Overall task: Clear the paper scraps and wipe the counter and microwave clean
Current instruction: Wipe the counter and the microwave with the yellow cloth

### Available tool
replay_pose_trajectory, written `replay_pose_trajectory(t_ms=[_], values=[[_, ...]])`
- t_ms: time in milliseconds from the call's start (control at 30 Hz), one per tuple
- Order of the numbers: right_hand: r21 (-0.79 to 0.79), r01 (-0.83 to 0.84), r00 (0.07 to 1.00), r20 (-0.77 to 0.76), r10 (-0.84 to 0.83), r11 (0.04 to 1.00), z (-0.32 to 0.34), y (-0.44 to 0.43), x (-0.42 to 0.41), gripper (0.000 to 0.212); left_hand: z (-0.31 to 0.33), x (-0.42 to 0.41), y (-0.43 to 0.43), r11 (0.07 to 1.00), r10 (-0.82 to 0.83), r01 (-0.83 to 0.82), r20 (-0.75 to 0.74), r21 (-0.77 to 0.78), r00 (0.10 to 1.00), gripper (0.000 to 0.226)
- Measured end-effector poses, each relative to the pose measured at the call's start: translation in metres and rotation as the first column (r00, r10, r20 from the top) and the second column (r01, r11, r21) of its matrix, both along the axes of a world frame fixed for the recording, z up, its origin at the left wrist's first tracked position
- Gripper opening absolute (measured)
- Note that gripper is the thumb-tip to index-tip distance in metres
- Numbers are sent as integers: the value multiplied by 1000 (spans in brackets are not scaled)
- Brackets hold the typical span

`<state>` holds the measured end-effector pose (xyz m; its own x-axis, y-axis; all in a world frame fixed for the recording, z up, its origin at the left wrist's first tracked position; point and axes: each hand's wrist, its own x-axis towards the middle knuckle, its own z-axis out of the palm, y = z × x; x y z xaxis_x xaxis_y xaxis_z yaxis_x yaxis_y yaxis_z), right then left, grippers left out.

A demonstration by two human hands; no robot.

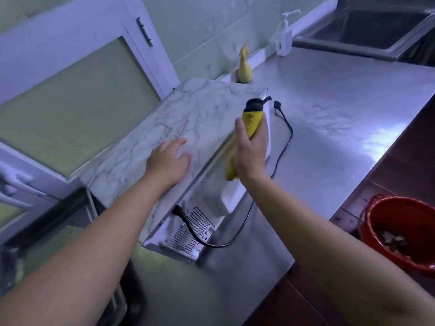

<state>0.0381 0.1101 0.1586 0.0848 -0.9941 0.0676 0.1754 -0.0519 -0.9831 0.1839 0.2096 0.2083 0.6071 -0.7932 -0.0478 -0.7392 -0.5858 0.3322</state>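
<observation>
Cloth [253, 124] rolled, yellow, microwave [188, 111] top marble-veined

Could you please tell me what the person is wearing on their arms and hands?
Nothing: the left hand and right hand are ungloved, with no ring or watch visible, and both forearms are bare, no sleeve in view.

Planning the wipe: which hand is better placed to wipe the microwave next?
Likely right: the right hand grips the yellow cloth by the microwave; the left hand rests flat on its top.
</observation>
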Motion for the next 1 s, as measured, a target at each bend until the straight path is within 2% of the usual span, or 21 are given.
replay_pose_trajectory(t_ms=[100, 167, 233, 367, 600, 900, 1000], values=[[-75, -96, 949, -308, 69, 993, -8, 10, 28, 69, -7, 12, -7, 997, 7, -14, 95, 72, 995, 49], [-168, -96, 921, -388, 24, 981, -24, 11, 26, 64, -13, 13, -8, 998, -20, 10, 145, 67, 989, 50], [-280, -115, 916, -402, -8, 953, -42, 9, 17, 62, -20, 10, -5, 998, -36, 25, 191, 56, 981, 50], [-364, -128, 940, -342, -4, 923, -70, 11, 10, 59, -25, 7, -3, 999, -39, 31, 220, 43, 975, 51], [-446, -2, 984, -161, -78, 895, -98, 8, 15, 53, -26, 7, -2, 1000, -30, 29, 200, 7, 979, 49], [-359, 118, 990, -31, -138, 926, -124, 0, 23, 51, -28, 7, -3, 998, -23, 35, 192, -60, 981, 42], [-185, 121, 993, 7, -122, 975, -133, -3, 23, 52, -28, 7, -4, 996, -18, 33, 192, -78, 981, 41]])
